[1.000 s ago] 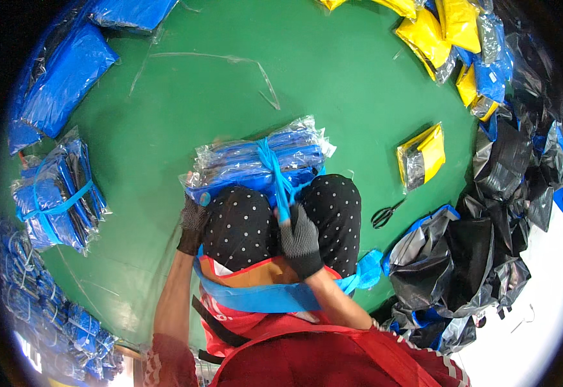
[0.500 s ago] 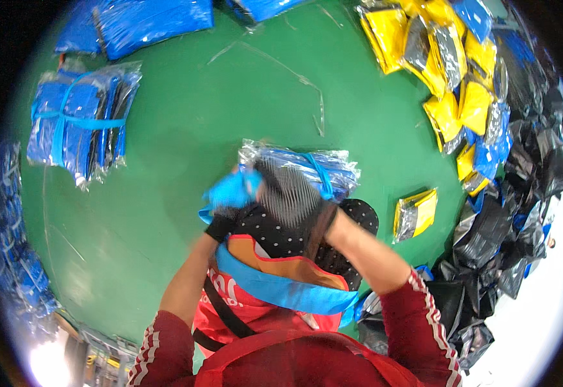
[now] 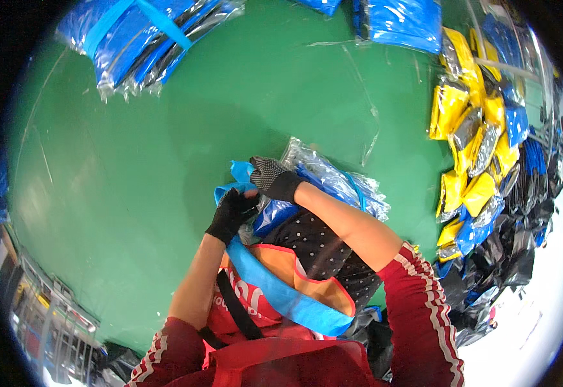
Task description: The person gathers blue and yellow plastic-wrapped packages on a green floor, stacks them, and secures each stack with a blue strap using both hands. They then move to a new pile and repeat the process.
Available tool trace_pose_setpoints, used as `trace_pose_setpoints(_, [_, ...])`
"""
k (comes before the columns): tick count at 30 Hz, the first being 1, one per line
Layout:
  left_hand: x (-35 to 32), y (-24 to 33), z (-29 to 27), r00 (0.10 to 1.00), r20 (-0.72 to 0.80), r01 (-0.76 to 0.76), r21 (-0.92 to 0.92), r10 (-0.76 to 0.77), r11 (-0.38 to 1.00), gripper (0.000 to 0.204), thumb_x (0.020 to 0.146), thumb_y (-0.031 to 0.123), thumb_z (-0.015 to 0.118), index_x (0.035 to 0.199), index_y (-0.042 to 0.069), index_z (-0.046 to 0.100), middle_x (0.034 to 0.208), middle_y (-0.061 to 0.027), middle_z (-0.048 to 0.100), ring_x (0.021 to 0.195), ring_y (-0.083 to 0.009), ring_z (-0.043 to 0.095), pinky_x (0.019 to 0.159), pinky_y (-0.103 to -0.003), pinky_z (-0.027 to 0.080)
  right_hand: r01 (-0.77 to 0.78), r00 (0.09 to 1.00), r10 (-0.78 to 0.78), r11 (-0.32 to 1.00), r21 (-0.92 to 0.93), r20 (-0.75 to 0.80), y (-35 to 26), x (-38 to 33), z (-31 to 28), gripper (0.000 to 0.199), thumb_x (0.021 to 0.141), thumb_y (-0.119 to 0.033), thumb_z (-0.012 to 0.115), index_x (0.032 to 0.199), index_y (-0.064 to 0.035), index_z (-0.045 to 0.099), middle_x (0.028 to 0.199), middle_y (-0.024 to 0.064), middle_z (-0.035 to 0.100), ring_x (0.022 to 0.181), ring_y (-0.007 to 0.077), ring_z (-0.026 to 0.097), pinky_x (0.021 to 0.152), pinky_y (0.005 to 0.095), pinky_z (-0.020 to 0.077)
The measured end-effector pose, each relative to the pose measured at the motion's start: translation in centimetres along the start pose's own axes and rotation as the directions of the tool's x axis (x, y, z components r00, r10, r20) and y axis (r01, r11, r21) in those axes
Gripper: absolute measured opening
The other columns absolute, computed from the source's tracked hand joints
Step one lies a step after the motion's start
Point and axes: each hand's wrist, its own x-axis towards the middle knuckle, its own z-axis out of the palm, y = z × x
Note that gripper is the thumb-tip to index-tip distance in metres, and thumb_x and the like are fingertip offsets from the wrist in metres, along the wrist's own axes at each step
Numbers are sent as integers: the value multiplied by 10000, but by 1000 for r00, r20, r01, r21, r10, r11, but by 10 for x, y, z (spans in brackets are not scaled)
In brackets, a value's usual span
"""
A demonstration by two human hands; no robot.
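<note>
Green floor [image 3: 165, 142] fills most of frame. Yellow packs [image 3: 481, 155] heaped along R edge; tied stack [image 3: 125, 46] upper L. Red apron [image 3: 263, 311] lower ctr, above it dotted knees [image 3: 304, 242].

Bundle [image 3: 333, 179], blue in clear wrap, sits just above ctr, against the knees. Long axis runs on a slant, upper L to lower R; one end points up-L twd the hands, other down-R, w/ a blue band [image 3: 357, 188] round it near that end.

R hand [image 3: 273, 178] is at bundle's upper-L end, forearm crossing its near side; fingers curled in, closed on blue strap [image 3: 241, 171]. L hand [image 3: 233, 211] just L of bundle's near corner, below R hand; fingers part-bent, strap right beside; can't tell if it grips.
</note>
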Motion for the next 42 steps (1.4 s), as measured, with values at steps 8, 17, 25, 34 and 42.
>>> trace_pose_setpoints(8, [28, -43, 7, 912, -344, 326, 284, -222, 902, 637, 783, 474, 542, 1189, -14, 498, 992, -176, 589, 855, -277, 560, 747, -359, 437, 311, 922, -250, 933, -180, 297, -28, -23, 8, 360, 795, -157, 451, 1068, 66, 522, 772, 254, 611, 690, 378, 609, 602, 467, 475])
trace_pose_setpoints(17, [62, 5, -3, 826, -290, -176, -947, -483, 267, 157, 885, 260, 462, 813, 154, 552, 723, -29, 552, 701, -198, 545, 660, -363, 454, 15, 995, -26, 994, 105, 99, -18, -24, -5, 400, 848, -179, 455, 1174, 53, 455, 1041, 286, 554, 903, 423, 561, 786, 441, 459])
trace_pose_setpoints(25, [15, 92, 19, 745, -648, 288, 101, -157, 952, 194, 753, 207, 610, 840, 50, 539, 754, -141, 589, 707, -355, 550, 620, -404, 422, -229, 973, 229, 972, 49, 7, -8, -4, 6, 353, 811, -198, 479, 1095, 11, 491, 936, 294, 578, 869, 420, 573, 743, 490, 463])
trace_pose_setpoints(34, [18, 184, 108, 420, -886, 564, 86, -196, 821, 184, 840, 80, 533, 994, -8, 485, 744, -110, 533, 690, -241, 534, 629, -357, 432, -315, 903, 309, 949, -29, 297, 10, 17, 3, 303, 807, -187, 473, 1066, -28, 477, 881, 255, 604, 847, 417, 586, 735, 495, 475])
trace_pose_setpoints(42, [40, 224, 114, 529, -789, 664, 154, -313, 732, 134, 884, 162, 505, 914, 37, 468, 728, -104, 557, 595, -247, 512, 591, -366, 395, -315, 882, 258, 945, 84, 395, 32, 30, 5, 318, 795, -171, 453, 1069, -20, 508, 888, 256, 609, 854, 407, 590, 755, 481, 475])
